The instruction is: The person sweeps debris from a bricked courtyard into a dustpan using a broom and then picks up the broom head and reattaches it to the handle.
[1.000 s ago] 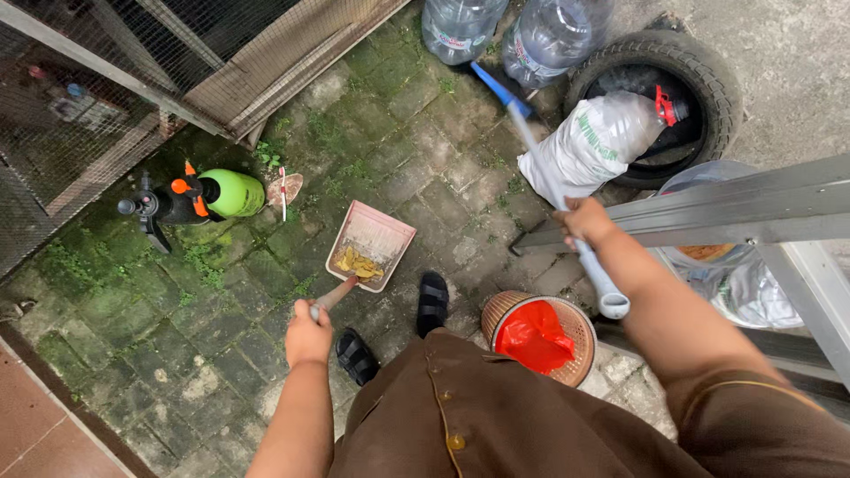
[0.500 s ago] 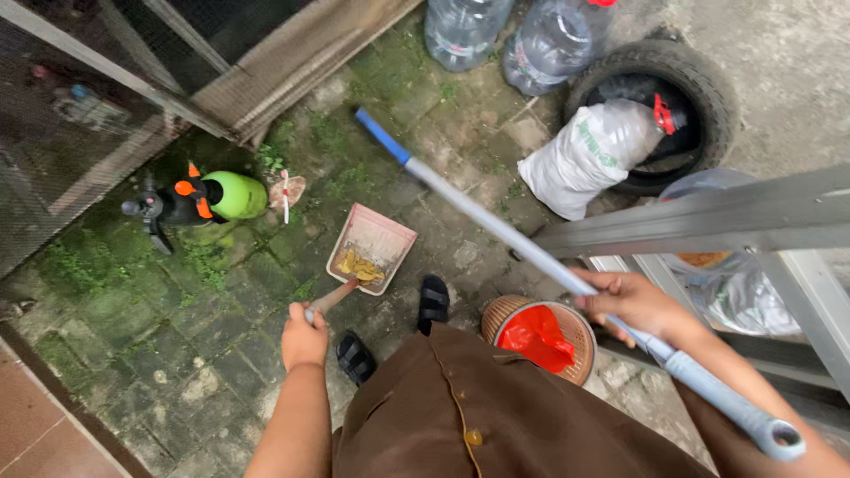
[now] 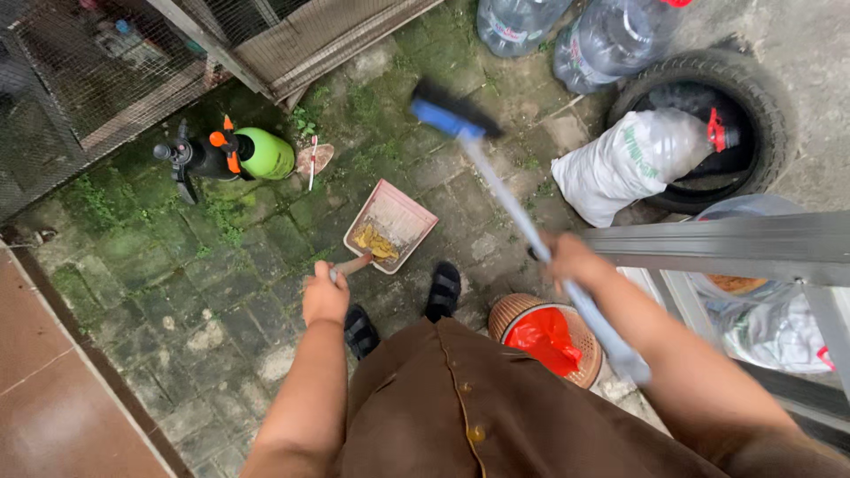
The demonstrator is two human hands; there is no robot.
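Note:
My left hand grips the handle of a pink dustpan that rests on the mossy paving and holds yellow-brown leaves. My right hand is closed around the pale shaft of a broom, whose blue-and-black head points away over the paving above the dustpan. My feet in black sandals stand just below the dustpan.
A woven basket with a red bag sits by my right foot. A green sprayer bottle lies at the left near a wire cage. A tyre with a white sack, water jugs and a metal ladder fill the right.
The broom's head has swung from the far right to above the dustpan. My right hand moved along the shaft. The dustpan and my left hand stayed nearly still.

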